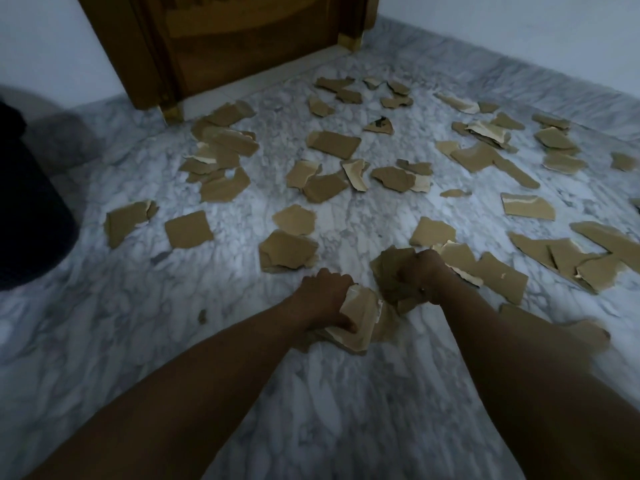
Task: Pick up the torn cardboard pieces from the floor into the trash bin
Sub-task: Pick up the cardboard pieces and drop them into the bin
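Several torn brown cardboard pieces (334,143) lie scattered over the grey-white marble floor. My left hand (323,294) grips a small stack of cardboard pieces (360,318) low over the floor. Just to its right, my right hand (420,271) grips another bunch of pieces (389,271); more scraps lie directly beyond it. A dark trash bin (31,209) stands at the left edge of the view, only partly visible.
A wooden door (242,39) in its frame closes off the far side, with white walls on both sides. A tiny scrap (202,316) lies left of my left forearm. The floor nearest me shows bare marble.
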A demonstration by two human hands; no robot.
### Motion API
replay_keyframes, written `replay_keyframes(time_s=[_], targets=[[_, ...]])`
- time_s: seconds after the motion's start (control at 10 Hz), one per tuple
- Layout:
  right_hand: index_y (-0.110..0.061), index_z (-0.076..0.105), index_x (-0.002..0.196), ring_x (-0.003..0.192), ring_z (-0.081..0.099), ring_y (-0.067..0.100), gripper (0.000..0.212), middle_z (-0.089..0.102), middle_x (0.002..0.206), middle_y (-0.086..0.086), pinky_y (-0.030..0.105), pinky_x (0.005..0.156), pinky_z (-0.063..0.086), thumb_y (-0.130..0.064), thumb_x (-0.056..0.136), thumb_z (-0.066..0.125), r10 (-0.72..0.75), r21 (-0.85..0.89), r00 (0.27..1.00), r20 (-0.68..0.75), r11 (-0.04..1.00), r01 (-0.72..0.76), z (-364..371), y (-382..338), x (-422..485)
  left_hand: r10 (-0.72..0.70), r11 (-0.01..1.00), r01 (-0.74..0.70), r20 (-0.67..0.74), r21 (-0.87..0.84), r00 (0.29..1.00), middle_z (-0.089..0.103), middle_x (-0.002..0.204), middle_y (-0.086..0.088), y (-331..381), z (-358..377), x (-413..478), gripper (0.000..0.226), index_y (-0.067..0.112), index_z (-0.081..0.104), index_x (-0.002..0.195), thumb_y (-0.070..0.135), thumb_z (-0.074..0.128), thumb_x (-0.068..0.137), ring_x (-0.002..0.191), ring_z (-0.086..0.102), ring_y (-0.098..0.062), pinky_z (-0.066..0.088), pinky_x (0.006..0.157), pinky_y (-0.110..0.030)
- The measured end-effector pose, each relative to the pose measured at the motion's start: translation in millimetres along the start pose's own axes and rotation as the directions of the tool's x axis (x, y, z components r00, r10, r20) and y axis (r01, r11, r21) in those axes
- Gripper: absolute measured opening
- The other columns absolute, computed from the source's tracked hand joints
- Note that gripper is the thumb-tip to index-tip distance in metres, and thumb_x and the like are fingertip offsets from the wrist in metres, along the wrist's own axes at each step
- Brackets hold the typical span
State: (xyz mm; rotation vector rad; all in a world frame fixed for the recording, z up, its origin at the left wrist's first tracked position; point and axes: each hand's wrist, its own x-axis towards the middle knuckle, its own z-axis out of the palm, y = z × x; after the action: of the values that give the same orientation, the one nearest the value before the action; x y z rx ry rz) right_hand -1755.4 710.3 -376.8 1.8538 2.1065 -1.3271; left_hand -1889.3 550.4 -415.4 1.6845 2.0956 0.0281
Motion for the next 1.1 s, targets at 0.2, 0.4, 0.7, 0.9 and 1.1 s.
replay_keyframes(time_s=[0.2, 0.4, 0.7, 0.9, 1.1], targets=[[0.006, 0.063, 0.115, 0.092, 0.063, 0.04, 0.026, 0.064, 0.107, 0.026, 0.056, 0.087, 0.054, 0.004, 0.09, 0.063, -0.229, 0.356, 0.96, 0.16, 0.921, 0.16, 16, -59, -25, -0.082, 0.996, 0.078, 0.108, 0.04, 0.991, 0.037, 0.138, -0.011, -22, 8, -31, 0.1, 0.016, 0.039, 0.143, 0.061, 0.08, 0.064, 0.127, 0.036, -0.033, 0.039, 0.104, -0.05], [0.004, 0.056, 0.129, 0.101, 0.063, 0.033, 0.041, 0.063, 0.126, 0.019, 0.047, 0.089, 0.055, -0.01, 0.092, 0.067, -0.177, 0.348, 0.934, 0.311, 0.935, 0.062, 103, -132, -21, -0.299, 0.943, 0.324, 0.231, -0.079, 0.926, 0.042, 0.138, -0.01, -95, -12, -72, 0.088, 0.011, 0.038, 0.135, 0.047, 0.083, 0.069, 0.122, 0.046, -0.025, 0.041, 0.092, -0.031], [-0.018, 0.05, 0.136, 0.133, 0.029, 0.031, 0.056, 0.035, 0.145, 0.007, 0.046, 0.109, 0.024, -0.052, 0.091, 0.046, -0.054, -0.239, 0.994, 0.094, 0.968, 0.076, 176, -140, -20, -0.474, 0.796, 0.49, 0.139, -0.355, 0.87, 0.054, 0.122, -0.006, -162, -12, -122, 0.06, 0.018, 0.048, 0.111, 0.038, 0.086, 0.069, 0.098, 0.05, -0.017, 0.041, 0.076, -0.027], [-0.006, 0.051, 0.119, 0.112, 0.058, 0.034, 0.039, 0.059, 0.112, 0.011, 0.036, 0.082, 0.045, -0.026, 0.088, 0.066, -0.48, -0.169, 0.857, 0.186, 0.844, 0.51, 157, -133, -18, -0.523, 0.689, 0.533, 0.172, -0.492, 0.835, 0.063, 0.106, -0.004, -205, -41, -132, 0.052, 0.009, 0.062, 0.103, 0.031, 0.09, 0.065, 0.093, 0.061, -0.019, 0.051, 0.069, -0.03], [-0.009, 0.043, 0.135, 0.088, 0.064, 0.025, 0.073, 0.065, 0.096, 0.007, 0.033, 0.071, 0.046, -0.017, 0.075, 0.083, -0.645, -0.176, 0.749, 0.151, 0.728, 0.662, 138, -151, 3, -0.461, 0.848, 0.436, -0.013, -0.301, 0.888, 0.06, 0.124, -0.011, -223, -80, -109, 0.035, 0.005, 0.061, 0.119, 0.019, 0.07, 0.088, 0.115, 0.057, -0.026, 0.041, 0.088, -0.024]])
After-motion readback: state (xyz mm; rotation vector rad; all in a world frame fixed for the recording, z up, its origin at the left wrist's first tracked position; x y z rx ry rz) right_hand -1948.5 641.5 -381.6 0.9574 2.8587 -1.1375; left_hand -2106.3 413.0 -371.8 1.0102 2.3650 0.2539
